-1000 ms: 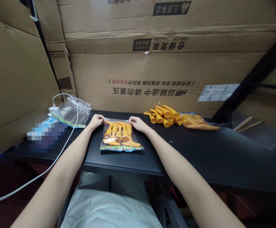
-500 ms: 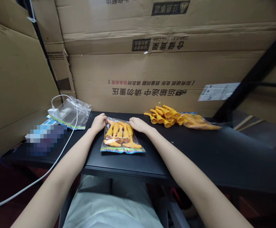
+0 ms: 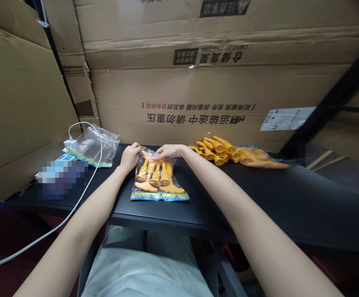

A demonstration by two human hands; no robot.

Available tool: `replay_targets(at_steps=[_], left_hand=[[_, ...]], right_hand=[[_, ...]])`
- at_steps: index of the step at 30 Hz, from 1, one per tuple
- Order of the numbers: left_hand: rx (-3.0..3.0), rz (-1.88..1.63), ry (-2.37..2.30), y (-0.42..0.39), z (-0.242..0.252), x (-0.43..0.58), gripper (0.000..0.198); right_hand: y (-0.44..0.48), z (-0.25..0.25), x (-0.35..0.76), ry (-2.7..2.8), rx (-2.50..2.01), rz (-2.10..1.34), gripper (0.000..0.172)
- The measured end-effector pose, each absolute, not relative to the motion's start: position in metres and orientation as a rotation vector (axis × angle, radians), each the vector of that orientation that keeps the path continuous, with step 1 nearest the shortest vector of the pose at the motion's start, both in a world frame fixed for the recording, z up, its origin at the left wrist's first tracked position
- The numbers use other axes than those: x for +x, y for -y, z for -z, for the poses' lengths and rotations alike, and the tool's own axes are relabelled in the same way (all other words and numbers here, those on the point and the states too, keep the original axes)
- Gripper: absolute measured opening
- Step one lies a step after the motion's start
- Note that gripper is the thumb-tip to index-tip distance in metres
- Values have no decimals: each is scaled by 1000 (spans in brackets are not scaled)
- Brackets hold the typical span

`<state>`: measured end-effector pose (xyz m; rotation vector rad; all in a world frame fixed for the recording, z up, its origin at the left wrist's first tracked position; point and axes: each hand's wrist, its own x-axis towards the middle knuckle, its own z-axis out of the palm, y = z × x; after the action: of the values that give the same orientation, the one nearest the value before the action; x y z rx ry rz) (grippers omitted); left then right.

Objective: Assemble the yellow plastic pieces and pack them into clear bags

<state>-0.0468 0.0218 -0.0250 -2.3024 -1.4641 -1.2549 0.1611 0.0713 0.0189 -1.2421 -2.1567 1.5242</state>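
A clear plastic bag [image 3: 176, 183] with a colourful printed strip along its near edge lies flat on the black table in front of me. Inside it are several orange-yellow plastic horn-shaped pieces [image 3: 155, 175], each with a flared cup end. My left hand [image 3: 131, 156] is closed, pinching the bag's far left corner. Reaching over the bag's far end from the right, my right hand [image 3: 169, 151] has its fingertips together on the plastic near the middle of that edge. Its fingers partly cover the tops of the pieces.
To the right lie a pile of loose orange-yellow pieces [image 3: 218, 149] and another filled bag [image 3: 260, 159]. An unfilled clear bag [image 3: 107, 144], a white plug [image 3: 71, 144] with its cable [image 3: 88, 187] and a blurred-out packet [image 3: 62, 177] are at left. Cardboard [image 3: 198, 86] walls the table's back.
My right hand has moved left from the bag's far right corner to the middle of its far edge. My left hand stays at the far left corner. The view has shifted slightly.
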Motion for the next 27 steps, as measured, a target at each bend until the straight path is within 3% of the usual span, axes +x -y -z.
replay_targets(at_steps=[4, 12, 17, 21, 27], left_hand=[[-2297, 1244, 1455, -21, 26, -46, 28], [-2228, 1513, 1384, -22, 22, -48, 28], [-2092, 1643, 1487, -25, 25, -54, 24], [-2072, 1625, 1567, -27, 29, -57, 23], [-2150, 1561, 1541, -29, 34, -58, 22]], right_hand=[[-66, -18, 154, 1905, -1330, -2020, 35], [-56, -18, 156, 1609, -1209, -2090, 31], [-49, -10, 174, 1419, -1137, -1895, 30], [-45, 14, 184, 1084, -1147, -1658, 22], [-50, 33, 185, 880, -1084, -1495, 23]])
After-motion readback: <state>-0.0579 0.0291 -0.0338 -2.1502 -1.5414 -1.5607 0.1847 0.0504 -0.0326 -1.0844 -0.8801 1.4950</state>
